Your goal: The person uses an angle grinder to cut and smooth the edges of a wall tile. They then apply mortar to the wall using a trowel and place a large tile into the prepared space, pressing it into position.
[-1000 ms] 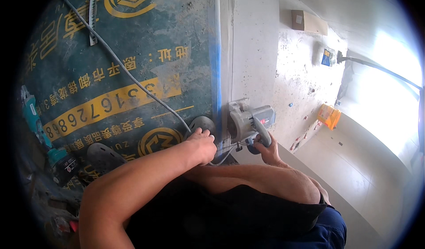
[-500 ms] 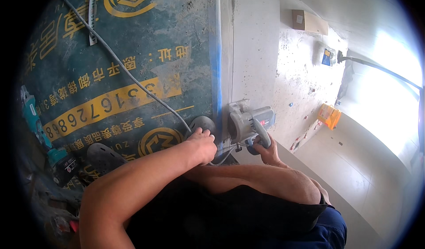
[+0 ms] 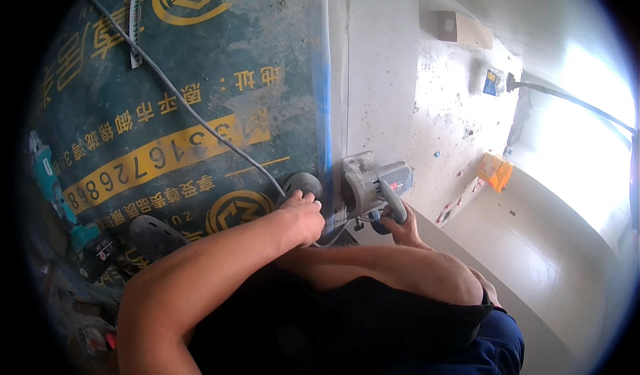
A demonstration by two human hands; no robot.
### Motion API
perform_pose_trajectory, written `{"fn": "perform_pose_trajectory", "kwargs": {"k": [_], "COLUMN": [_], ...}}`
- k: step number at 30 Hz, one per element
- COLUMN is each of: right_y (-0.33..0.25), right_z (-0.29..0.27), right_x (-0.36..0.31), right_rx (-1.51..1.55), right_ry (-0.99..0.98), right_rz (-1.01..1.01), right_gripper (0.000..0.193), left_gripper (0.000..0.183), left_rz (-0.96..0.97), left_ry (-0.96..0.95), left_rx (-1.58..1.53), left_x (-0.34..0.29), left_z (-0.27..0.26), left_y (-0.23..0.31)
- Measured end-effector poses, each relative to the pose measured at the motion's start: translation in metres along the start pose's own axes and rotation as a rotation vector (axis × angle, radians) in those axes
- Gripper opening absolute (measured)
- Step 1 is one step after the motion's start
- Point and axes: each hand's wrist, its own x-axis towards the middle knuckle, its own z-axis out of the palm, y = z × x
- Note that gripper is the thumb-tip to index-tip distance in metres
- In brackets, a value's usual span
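Observation:
My right hand [image 3: 402,227] is wrapped round the rear handle of a grey handheld circular saw [image 3: 368,187]. The saw rests with its base plate on a pale board or tile strip beside a blue tape line [image 3: 325,108]. My left hand [image 3: 305,220] is closed, fingers curled down, just left of the saw. A grey power cord [image 3: 200,118] runs from the far left into this hand and comes out below it toward the saw; the grip itself is partly hidden. Right beyond the left hand is the toe of a grey clog [image 3: 303,187].
A green printed protective sheet [image 3: 200,55] covers the left floor. Teal cordless tools [image 3: 85,235] and a second clog [image 3: 157,234] lie at left. A white ruler-like strip [image 3: 136,28] lies farther off. At right are a cardboard box [image 3: 467,30], an orange-yellow packet [image 3: 495,172] and a dark hose [image 3: 567,95].
The view has shifted very slightly. Both hands and the saw keep their places, with no visible change of grip.

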Motion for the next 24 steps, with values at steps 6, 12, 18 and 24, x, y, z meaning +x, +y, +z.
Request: {"fn": "perform_pose_trajectory", "kwargs": {"k": [6,12,18,24], "right_y": [0.0021,0.0076,0.0066,0.0041], "right_z": [0.0025,0.0031,0.0039,0.0032], "right_x": [-0.0006,-0.0012,-0.0025,-0.0047], "right_rx": [-0.002,0.019,0.002,-0.018], "right_ry": [0.001,-0.008,-0.020,-0.036], "right_rz": [-0.008,-0.016,0.016,0.055], "right_gripper": [0.020,0.019,0.019,0.021], "left_gripper": [0.032,0.030,0.030,0.029], "left_rz": [-0.006,-0.003,-0.003,-0.005], "left_ry": [0.027,0.021,0.014,0.025], "left_rx": [-0.022,-0.027,-0.016,-0.015], "left_x": [0.0052,0.0012,0.0012,0.0030], "left_z": [0.0062,0.0029,0.0034,0.0063], "left_y": [-0.0017,-0.0007,-0.0005,-0.0007]}}
